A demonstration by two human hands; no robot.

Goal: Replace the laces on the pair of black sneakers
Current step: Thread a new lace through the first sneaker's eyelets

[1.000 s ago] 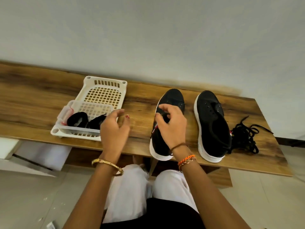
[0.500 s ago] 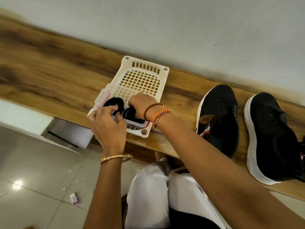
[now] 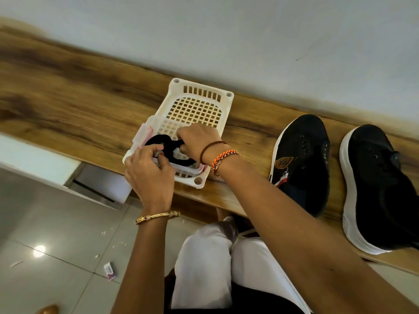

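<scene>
Head | both hands' grip on black lace bundle [image 3: 169,147] in basket [image 3: 223,109] | L [image 3: 148,172], R [image 3: 199,143]

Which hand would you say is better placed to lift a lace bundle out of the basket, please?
Right: the right hand already grips a lace bundle in the basket.

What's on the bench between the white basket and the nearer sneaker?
In the head view, only the right wrist crosses above; the wooden bench between basket and sneaker is bare.
</scene>
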